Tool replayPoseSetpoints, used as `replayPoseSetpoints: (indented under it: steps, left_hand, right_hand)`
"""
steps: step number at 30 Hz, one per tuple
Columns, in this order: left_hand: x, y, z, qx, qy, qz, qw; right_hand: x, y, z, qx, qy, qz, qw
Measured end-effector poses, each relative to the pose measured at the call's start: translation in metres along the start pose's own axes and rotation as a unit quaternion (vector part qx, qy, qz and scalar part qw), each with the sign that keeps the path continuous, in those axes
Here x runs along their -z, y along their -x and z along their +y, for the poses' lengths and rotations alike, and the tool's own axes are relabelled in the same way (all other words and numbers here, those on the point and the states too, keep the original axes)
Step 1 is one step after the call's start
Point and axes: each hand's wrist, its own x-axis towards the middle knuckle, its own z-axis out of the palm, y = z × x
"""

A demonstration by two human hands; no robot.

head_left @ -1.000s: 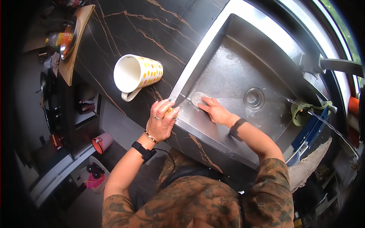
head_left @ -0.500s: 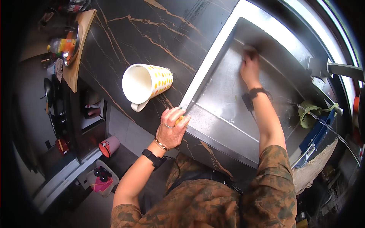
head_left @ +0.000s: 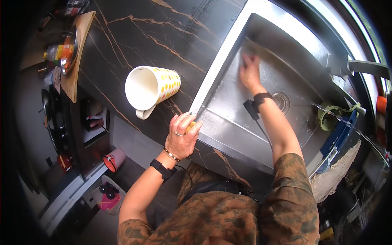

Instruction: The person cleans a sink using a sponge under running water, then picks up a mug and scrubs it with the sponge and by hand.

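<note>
My left hand [head_left: 182, 134] rests at the sink's near left corner, its fingers curled around a small yellow sponge [head_left: 190, 127] that is mostly hidden. Inside the steel sink [head_left: 232, 122], my right hand [head_left: 250, 72] reaches down to the floor near the far left wall. Its fingers look stretched out and somewhat apart, though motion blurs them, and I see nothing in them. A white mug with yellow and orange dots [head_left: 169, 85] lies on its side on the dark counter, left of the sink, its mouth facing left.
The round drain [head_left: 281, 103] shows right of my right forearm. A grey faucet [head_left: 341, 67] juts in from the right, near a green strainer [head_left: 326, 118] and a blue item [head_left: 341, 136]. A wooden board [head_left: 79, 53] stands at the counter's left end. Below is a pink bucket [head_left: 114, 159].
My right hand has moved left across the sink floor, and the drain has come into view. My left hand stays at the sink corner with the sponge. The view has shifted slightly.
</note>
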Motion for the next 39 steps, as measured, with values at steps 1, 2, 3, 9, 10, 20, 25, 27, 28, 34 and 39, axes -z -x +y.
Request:
replayPoseSetpoints:
  steps: [1,2,3,9,10,20,25,27,28,34,39]
  left_hand:
    - [0.001,-0.001,0.0,-0.001,-0.001,0.002,1.0]
    - [0.002,-0.001,0.001,0.0,0.001,0.0,1.0]
    - [0.001,-0.002,-0.001,-0.001,0.002,0.002,1.0]
    - [-0.002,-0.001,0.001,-0.002,0.002,0.007,1.0]
    - [-0.002,0.0,0.001,-0.001,0.001,0.005,1.0]
    - [-0.002,0.001,0.002,-0.003,-0.02,0.002,1.0]
    - [-0.003,0.001,0.002,-0.006,-0.008,0.005,1.0]
    - [-0.002,-0.001,0.0,-0.006,-0.011,0.009,1.0]
    - [-0.002,0.0,0.001,-0.004,-0.011,0.006,1.0]
    - [-0.001,-0.001,0.002,-0.003,-0.01,0.001,1.0]
    - [-0.002,0.0,0.001,-0.003,-0.009,0.006,1.0]
  right_hand:
    - [-0.013,0.003,-0.024,0.005,-0.005,0.005,1.0]
    - [-0.021,0.018,-0.028,0.015,-0.022,0.004,1.0]
    - [-0.017,0.039,-0.026,0.042,-0.024,-0.056,0.997]
    - [0.068,0.151,0.019,0.208,-0.031,-0.441,0.872]
    - [0.084,0.153,0.03,0.218,-0.009,-0.463,0.859]
    - [-0.001,0.123,-0.018,0.263,-0.025,-0.414,0.871]
    - [-0.002,0.121,-0.015,0.295,0.009,-0.394,0.87]
    - [0.027,0.151,0.019,0.317,0.039,-0.383,0.867]
    - [0.049,0.164,0.032,0.322,0.067,-0.384,0.863]
    - [0.007,0.136,0.001,0.44,0.154,-0.319,0.825]
    - [-0.02,0.077,-0.008,0.44,0.169,-0.336,0.815]
